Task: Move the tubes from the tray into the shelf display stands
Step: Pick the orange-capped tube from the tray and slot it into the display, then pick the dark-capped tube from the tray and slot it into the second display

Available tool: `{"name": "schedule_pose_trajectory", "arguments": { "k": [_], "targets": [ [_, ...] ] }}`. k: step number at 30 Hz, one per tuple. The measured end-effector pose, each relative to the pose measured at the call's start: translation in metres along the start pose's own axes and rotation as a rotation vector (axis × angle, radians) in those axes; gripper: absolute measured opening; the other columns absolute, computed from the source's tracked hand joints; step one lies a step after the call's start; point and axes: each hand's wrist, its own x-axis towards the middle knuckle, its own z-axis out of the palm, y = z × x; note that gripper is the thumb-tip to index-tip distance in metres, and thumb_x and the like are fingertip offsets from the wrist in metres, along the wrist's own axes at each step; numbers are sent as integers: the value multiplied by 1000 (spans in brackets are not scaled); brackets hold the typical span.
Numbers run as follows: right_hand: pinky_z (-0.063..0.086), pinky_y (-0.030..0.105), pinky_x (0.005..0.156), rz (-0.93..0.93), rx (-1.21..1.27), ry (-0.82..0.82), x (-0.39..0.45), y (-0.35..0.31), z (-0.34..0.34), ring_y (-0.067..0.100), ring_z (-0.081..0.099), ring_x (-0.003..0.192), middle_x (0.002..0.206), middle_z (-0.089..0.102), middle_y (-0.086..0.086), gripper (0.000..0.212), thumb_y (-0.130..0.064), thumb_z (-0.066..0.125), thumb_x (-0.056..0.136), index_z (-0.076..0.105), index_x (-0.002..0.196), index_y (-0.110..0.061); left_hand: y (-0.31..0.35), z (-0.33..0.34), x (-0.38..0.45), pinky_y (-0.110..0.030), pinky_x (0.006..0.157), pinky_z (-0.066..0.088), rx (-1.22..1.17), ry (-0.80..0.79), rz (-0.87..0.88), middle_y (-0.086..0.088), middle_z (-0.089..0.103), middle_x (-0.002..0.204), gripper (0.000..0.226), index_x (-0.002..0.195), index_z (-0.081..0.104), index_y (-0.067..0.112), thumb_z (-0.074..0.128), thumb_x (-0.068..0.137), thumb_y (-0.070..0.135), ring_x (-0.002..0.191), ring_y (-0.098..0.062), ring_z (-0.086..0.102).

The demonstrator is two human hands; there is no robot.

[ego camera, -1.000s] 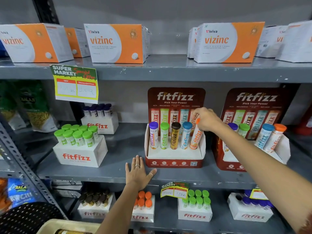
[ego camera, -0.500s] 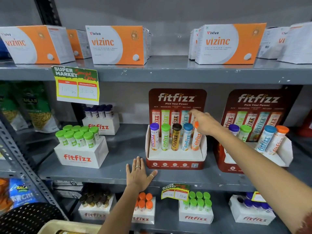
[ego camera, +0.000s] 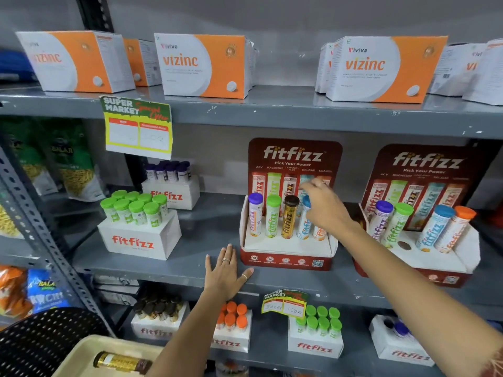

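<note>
A beige tray (ego camera: 79, 357) at the bottom left holds a gold tube with a brown cap (ego camera: 122, 361), lying on its side. The left red display stand (ego camera: 285, 249) on the middle shelf carries purple, green, brown, blue and orange tubes. My right hand (ego camera: 324, 206) hovers in front of its blue tube, just above the orange tube (ego camera: 319, 232), fingers loose and holding nothing. My left hand (ego camera: 226, 270) lies flat on the shelf edge beside that stand. The right display stand (ego camera: 446, 258) has purple, green, blue and orange tubes and one empty hole (ego camera: 404, 245).
White boxes of green-capped tubes (ego camera: 136, 210) and purple-capped tubes (ego camera: 170, 171) stand on the left of the same shelf. The shelf below holds more tube boxes (ego camera: 315, 346). Orange-and-white cartons (ego camera: 204, 65) line the top shelf. A black perforated basket (ego camera: 40, 338) sits by the tray.
My right hand has let go of the orange tube, now standing in the left stand, and has lifted and drifted left. The left hand has stayed flat on the shelf.
</note>
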Motion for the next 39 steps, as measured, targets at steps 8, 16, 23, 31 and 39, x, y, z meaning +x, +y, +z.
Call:
{"name": "schedule_pose_trajectory", "arguments": {
  "k": [8,16,23,31,39],
  "targets": [
    [42,38,99,-381,-30,59,-14,-80,66,31,47,119,127,56,13,38,4,53,79,60,115,-4,-67,-16,-41,-40,81,51,-153,497,-49,-18,68,97,33,95,65,0,45,89,25,88,-36,65],
    [51,44,88,-605,28,-208,-40,-175,180,32,48,114,121,54,15,35,4,45,80,56,113,0,-191,48,-119,-29,52,52,-84,346,-275,-10,65,69,36,76,66,6,36,78,26,58,-29,64],
    [47,38,90,-665,30,-457,-80,-244,270,28,47,117,124,54,10,34,0,41,87,53,118,-7,-262,103,-170,-33,61,56,-55,97,-401,-11,71,82,38,87,69,6,39,76,26,71,-28,69],
    [48,40,88,-628,-16,-699,-120,-278,359,30,51,116,125,54,11,39,0,45,86,52,123,-10,-289,152,-205,-40,116,11,-141,-187,-588,-6,4,159,67,149,7,9,38,98,39,145,-21,4],
    [56,38,80,-553,-187,-624,-156,-286,417,31,65,100,118,64,17,43,2,57,81,55,123,-2,-302,198,-222,-48,115,-4,-281,-323,-603,0,-24,154,109,148,-15,16,47,78,71,143,-22,-19]
  ]
}}
